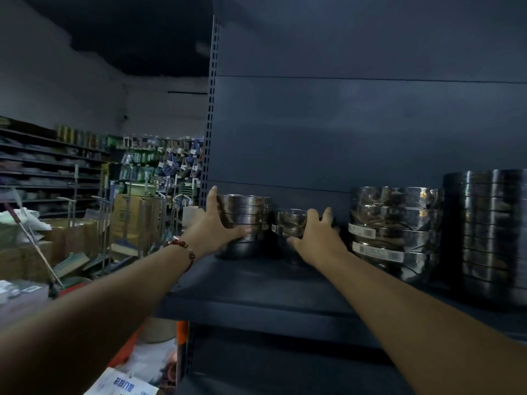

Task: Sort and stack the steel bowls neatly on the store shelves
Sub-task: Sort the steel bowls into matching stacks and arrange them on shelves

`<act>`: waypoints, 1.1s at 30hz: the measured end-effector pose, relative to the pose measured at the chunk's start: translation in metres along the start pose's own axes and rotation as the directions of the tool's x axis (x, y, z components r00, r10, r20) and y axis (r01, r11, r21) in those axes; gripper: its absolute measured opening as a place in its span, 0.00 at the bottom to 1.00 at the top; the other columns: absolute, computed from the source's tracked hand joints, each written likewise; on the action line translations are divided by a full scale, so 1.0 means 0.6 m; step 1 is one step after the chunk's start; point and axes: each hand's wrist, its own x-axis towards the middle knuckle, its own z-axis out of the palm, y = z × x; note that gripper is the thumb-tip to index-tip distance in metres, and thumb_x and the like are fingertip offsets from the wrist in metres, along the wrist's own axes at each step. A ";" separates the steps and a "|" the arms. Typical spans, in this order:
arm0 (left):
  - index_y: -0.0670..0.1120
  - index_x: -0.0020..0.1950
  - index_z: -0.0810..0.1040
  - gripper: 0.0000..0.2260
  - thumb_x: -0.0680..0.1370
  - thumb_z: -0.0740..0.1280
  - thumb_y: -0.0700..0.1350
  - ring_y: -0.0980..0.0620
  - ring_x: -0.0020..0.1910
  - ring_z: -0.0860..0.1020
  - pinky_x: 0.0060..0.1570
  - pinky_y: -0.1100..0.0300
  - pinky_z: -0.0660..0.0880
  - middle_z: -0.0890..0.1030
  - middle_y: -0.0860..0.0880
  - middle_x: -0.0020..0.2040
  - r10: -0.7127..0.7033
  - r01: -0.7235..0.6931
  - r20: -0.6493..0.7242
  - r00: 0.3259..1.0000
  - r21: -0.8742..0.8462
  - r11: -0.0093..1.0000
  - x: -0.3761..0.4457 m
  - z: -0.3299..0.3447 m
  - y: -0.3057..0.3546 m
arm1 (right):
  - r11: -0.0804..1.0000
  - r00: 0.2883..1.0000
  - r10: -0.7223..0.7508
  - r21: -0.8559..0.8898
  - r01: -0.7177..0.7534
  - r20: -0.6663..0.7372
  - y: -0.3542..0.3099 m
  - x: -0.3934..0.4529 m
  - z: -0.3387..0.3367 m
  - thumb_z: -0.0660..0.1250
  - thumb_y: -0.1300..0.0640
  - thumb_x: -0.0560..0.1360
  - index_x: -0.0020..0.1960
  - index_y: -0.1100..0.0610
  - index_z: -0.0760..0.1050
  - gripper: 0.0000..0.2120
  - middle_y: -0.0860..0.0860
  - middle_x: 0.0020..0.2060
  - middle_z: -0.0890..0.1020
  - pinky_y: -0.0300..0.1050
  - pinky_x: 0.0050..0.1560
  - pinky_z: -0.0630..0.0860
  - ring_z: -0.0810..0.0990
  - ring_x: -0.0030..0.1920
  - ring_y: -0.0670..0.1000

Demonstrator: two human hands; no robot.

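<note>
Dim store aisle, dark metal shelf (pixel 256 283) at chest height. Leftmost bowl stack (pixel 248 220) clasped by left hand (pixel 212 223), thumb up its side. Short bowl stack (pixel 291 223), just right of it, gripped by right hand (pixel 316 238). Two taller stacks (pixel 396 232) stood farther right, untouched.

A dark metal shelf (pixel 256 283) carries four stacks of steel bowls: a left stack (pixel 251 215), a short stack (pixel 289 223), a labelled stack (pixel 395 232), and a tall stack (pixel 490 232) rightmost.
</note>
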 end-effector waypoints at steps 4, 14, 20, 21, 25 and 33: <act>0.57 0.80 0.35 0.57 0.68 0.76 0.64 0.36 0.71 0.67 0.66 0.43 0.69 0.58 0.36 0.77 -0.020 0.020 -0.006 1.000 0.054 0.998 0.013 0.012 -0.001 | 0.999 0.999 0.041 -0.024 -0.040 0.011 0.007 0.017 0.006 0.68 0.45 0.77 0.77 0.55 0.52 0.37 0.61 0.79 0.42 0.60 0.66 0.70 0.58 0.74 0.69; 0.53 0.82 0.47 0.44 0.74 0.68 0.65 0.34 0.79 0.51 0.76 0.38 0.54 0.47 0.37 0.81 0.484 -0.345 -0.058 0.873 0.628 0.698 -0.039 0.057 0.049 | 0.877 0.865 -0.467 -0.223 0.425 -0.186 0.018 -0.151 -0.094 0.64 0.41 0.77 0.80 0.47 0.48 0.39 0.51 0.81 0.50 0.51 0.78 0.45 0.45 0.80 0.54; 0.53 0.81 0.50 0.36 0.79 0.60 0.64 0.37 0.77 0.58 0.72 0.43 0.64 0.49 0.38 0.81 0.520 -0.461 0.074 0.851 0.578 0.673 -0.046 0.133 0.145 | 0.980 0.950 0.015 0.193 0.048 -0.311 0.143 -0.174 -0.160 0.72 0.33 0.65 0.80 0.48 0.38 0.58 0.54 0.80 0.45 0.56 0.76 0.52 0.48 0.79 0.58; 0.53 0.81 0.51 0.34 0.80 0.59 0.64 0.36 0.76 0.59 0.70 0.42 0.66 0.50 0.38 0.81 0.475 -0.433 0.069 0.877 0.541 0.721 -0.041 0.148 0.155 | 0.948 0.966 0.080 0.318 0.002 -0.246 0.154 -0.167 -0.154 0.72 0.32 0.64 0.79 0.47 0.35 0.61 0.53 0.80 0.43 0.55 0.76 0.53 0.49 0.79 0.58; 0.51 0.80 0.54 0.30 0.82 0.55 0.63 0.35 0.74 0.60 0.66 0.42 0.67 0.53 0.36 0.80 0.326 -0.298 0.031 0.945 0.493 0.818 -0.025 0.185 0.175 | 0.910 0.980 0.150 0.404 -0.087 -0.127 0.188 -0.124 -0.127 0.76 0.40 0.68 0.77 0.50 0.26 0.63 0.54 0.80 0.45 0.45 0.69 0.60 0.60 0.77 0.56; 0.49 0.76 0.61 0.27 0.81 0.59 0.61 0.34 0.66 0.70 0.60 0.43 0.72 0.63 0.38 0.73 0.204 -0.196 0.019 0.979 0.381 0.904 -0.013 0.189 0.175 | 0.813 0.948 0.305 0.494 -0.309 0.091 0.245 0.006 -0.086 0.75 0.46 0.71 0.77 0.63 0.53 0.46 0.55 0.67 0.76 0.48 0.63 0.74 0.76 0.64 0.56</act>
